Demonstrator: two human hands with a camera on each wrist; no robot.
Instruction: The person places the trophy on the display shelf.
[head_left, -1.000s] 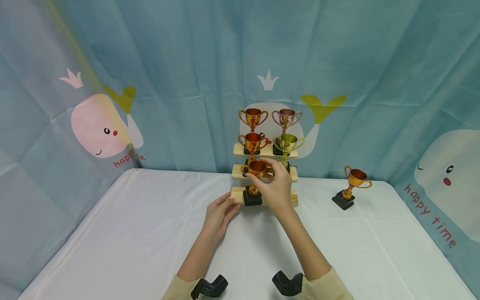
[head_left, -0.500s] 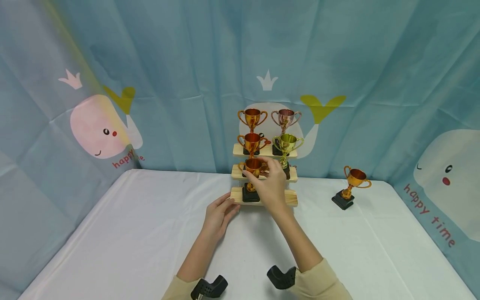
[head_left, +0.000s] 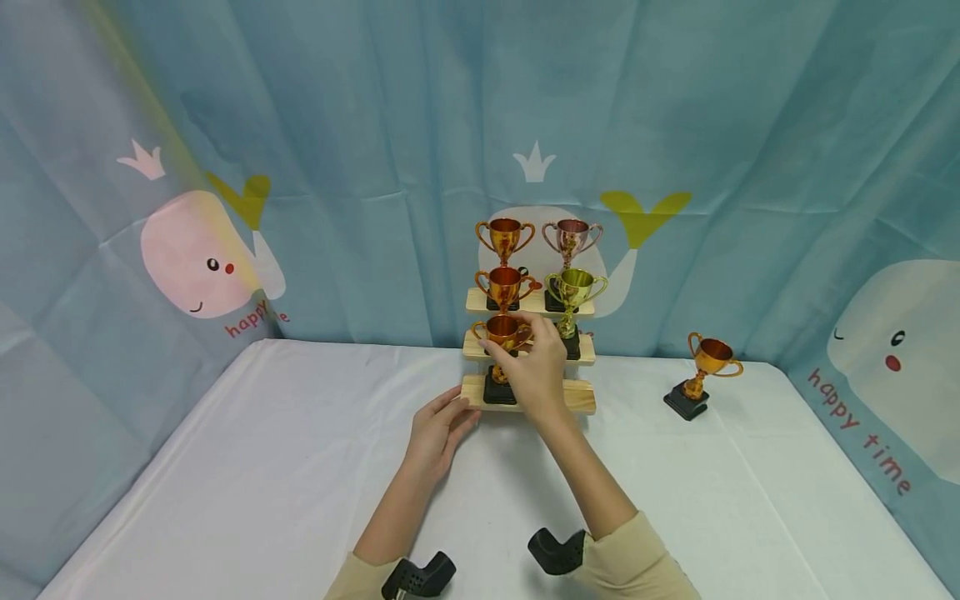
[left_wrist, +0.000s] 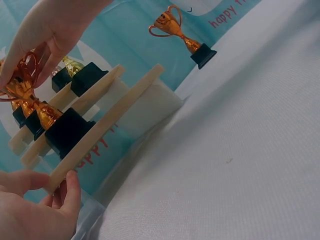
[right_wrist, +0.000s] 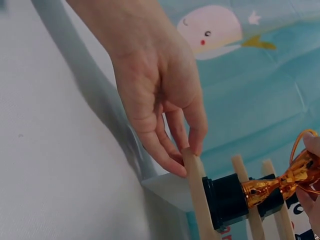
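Note:
My right hand (head_left: 542, 371) holds a small bronze-orange trophy (head_left: 502, 332) by its cup, thumb on the near side. The trophy stands upright with its black base on the left part of the bottom board of a three-tier wooden shelf (head_left: 577, 397). My left hand (head_left: 433, 433) pinches the left end of that board, thumb above and fingers below in the left wrist view. On the middle tier are an orange trophy (head_left: 505, 285) at left and a yellow-gold trophy (head_left: 575, 287) at right. On the top tier stand an orange trophy (head_left: 505, 235) and a rose-coloured trophy (head_left: 572, 236).
Another orange trophy (head_left: 708, 360) on a black base stands apart on the white-covered table (head_left: 262, 467), right of the shelf. A blue curtain (head_left: 337, 167) with whale prints hangs right behind and beside the table.
My right hand and the trophy in it have shifted slightly left and back along the bottom board. The left hand stays at the board's end.

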